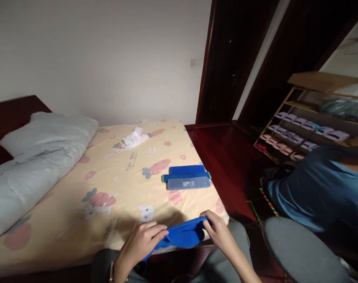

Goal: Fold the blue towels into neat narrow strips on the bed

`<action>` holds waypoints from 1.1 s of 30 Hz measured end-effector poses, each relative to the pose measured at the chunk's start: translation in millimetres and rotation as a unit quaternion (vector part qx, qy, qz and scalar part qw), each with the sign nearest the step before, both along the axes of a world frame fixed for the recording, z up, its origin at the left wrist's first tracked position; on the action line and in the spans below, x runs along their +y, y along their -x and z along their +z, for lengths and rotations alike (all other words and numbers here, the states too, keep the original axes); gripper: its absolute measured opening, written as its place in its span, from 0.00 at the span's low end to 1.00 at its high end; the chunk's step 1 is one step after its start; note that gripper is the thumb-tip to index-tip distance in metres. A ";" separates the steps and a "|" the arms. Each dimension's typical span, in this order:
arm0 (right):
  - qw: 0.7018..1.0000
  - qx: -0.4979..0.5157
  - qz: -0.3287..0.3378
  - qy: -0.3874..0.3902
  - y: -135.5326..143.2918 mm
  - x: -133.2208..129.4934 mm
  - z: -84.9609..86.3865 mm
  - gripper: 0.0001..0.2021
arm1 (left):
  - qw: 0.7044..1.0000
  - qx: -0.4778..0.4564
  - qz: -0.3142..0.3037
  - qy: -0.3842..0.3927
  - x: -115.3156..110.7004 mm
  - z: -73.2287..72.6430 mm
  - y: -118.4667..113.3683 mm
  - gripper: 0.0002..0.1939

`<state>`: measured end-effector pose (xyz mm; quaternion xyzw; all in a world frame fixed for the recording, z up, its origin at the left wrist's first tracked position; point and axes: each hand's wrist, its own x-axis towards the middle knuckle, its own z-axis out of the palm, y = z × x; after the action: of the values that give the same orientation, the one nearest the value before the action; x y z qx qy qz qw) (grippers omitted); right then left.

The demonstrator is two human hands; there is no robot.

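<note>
Between my two hands a blue piece of cloth (186,237) is stretched at the near edge of the bed, its lower part hanging loose. My left hand (145,239) grips its left end, fingers closed over the top edge. At the upper right corner, my right hand (216,228) pinches the cloth between thumb and fingers. Just beyond lie a grey-blue flat strip (189,183) printed "HAPPY LIFE", a darker blue strip with green ends (186,177), and a bright blue flat piece (187,169) behind them.
A crumpled white plastic bag (134,137) lies farther back on the patterned bed sheet (131,173). A grey quilt (43,157) covers the left side. To the right stand a round stool (305,249), a person in a blue shirt (320,188) and a slipper rack (303,129).
</note>
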<state>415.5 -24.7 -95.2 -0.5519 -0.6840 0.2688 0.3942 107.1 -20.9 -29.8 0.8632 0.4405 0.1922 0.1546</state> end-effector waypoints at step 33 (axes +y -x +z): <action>0.978 0.032 0.065 -0.197 -23.8 -25.8 175.1 0.07 | 0.925 -0.355 0.066 0.115 -13.8 -75.4 -112.3 0.27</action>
<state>439.3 -50.5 79.9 -0.4088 -0.7450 0.1715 0.4985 219.3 -34.7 -105.2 0.6834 0.4320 0.4443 0.3858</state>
